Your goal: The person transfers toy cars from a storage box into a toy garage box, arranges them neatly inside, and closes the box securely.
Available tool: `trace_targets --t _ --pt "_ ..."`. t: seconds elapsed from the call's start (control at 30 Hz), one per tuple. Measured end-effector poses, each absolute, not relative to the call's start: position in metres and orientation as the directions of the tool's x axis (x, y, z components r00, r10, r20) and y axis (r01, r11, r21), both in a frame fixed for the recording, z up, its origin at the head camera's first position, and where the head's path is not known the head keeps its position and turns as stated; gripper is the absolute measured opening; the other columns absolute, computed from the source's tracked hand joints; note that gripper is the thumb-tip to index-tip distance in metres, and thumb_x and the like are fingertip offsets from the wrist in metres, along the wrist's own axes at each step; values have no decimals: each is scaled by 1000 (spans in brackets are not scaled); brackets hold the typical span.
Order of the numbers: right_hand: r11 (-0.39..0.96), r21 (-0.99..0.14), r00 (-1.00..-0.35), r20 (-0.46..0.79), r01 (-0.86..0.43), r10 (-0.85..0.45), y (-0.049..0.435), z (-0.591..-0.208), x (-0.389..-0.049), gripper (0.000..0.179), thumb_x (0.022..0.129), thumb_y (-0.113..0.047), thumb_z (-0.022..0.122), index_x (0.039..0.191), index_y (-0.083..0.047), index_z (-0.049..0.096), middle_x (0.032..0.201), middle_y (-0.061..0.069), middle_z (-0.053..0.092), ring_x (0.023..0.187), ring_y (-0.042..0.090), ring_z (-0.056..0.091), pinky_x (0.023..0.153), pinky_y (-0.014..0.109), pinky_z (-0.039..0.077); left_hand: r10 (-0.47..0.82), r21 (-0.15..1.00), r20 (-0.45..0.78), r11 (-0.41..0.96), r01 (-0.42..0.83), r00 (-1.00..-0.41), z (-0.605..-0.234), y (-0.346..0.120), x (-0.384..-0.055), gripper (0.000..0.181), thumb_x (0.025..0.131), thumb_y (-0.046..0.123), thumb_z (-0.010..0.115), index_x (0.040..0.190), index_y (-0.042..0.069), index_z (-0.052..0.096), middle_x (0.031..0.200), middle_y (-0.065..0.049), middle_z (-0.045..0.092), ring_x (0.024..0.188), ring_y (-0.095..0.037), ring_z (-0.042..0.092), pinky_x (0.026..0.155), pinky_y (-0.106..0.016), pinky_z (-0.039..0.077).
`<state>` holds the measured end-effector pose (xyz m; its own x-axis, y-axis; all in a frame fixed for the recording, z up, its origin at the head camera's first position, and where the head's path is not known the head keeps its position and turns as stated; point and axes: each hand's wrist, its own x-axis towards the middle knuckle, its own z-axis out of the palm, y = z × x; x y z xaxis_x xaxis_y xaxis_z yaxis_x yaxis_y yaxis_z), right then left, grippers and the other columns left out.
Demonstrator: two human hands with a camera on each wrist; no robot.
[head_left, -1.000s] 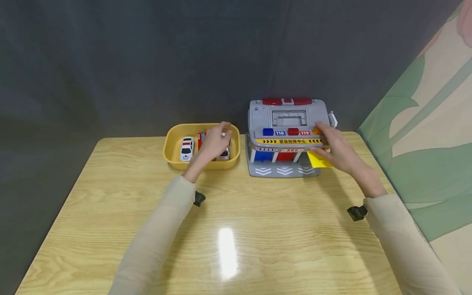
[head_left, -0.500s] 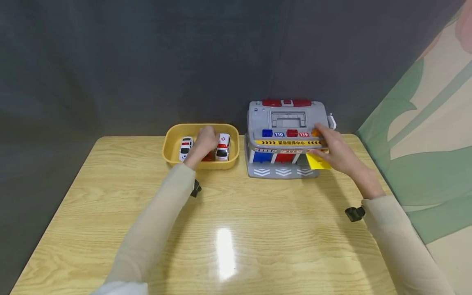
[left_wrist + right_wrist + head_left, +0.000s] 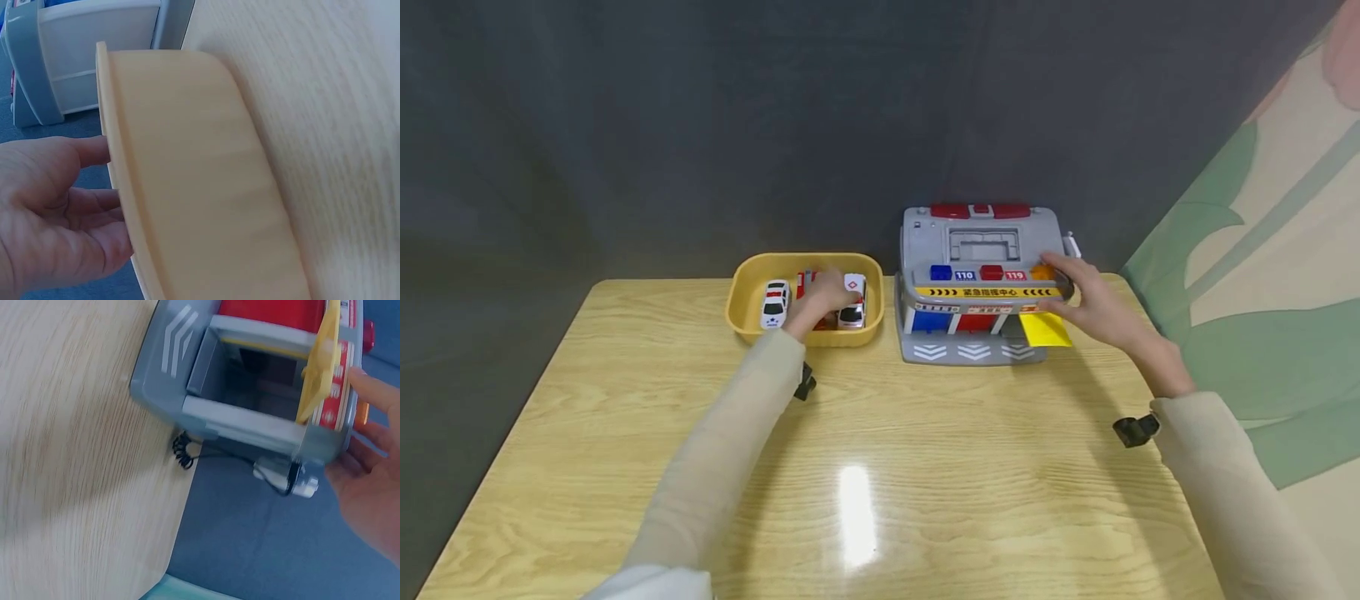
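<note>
My left hand reaches into the yellow tray, over a red toy fire truck. One finger lies against or above the white toy ambulance; the left wrist view hides the fingertips behind the tray wall. A white toy police car sits to the left of the hand. At the right front edge of the grey toy emergency station, my right hand grips the roof edge, fingers by the orange button, thumb on the front. Below it, a yellow garage door stands open.
Blue and red garage doors on the station are down. A white piece on a coiled black cord hangs at its right side. A dark curtain runs behind the wooden table, with a patterned panel at right.
My left hand went down into the tray, shifted left over the fire truck, then slightly right with a finger toward the ambulance. The right hand stays on the station.
</note>
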<state>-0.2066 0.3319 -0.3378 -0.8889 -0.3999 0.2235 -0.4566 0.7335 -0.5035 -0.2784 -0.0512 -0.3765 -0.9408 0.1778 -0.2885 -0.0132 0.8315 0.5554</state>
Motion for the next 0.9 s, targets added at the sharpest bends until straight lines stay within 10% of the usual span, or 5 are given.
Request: trace_targets --t 0.57,0.9 --pt "796 -495 -937 146 -348 -318 334 -333 -203 67 86 -7 72 143 4 39 142 29 34 119 46 35 96 62 32 219 618 -312 786 -22 -924 -384 -46 -277 28 97 24 56 76 6 49 70 -5 47 63 -23 62 60 -29 52" --pt "803 -490 -940 148 -339 -307 333 -334 -203 68 87 -8 73 143 4 38 141 31 35 116 46 38 97 63 34 260 583 -360 813 1 -896 -406 -47 -297 45 97 40 52 105 -4 55 98 -15 56 85 -24 57 77 -33 48"
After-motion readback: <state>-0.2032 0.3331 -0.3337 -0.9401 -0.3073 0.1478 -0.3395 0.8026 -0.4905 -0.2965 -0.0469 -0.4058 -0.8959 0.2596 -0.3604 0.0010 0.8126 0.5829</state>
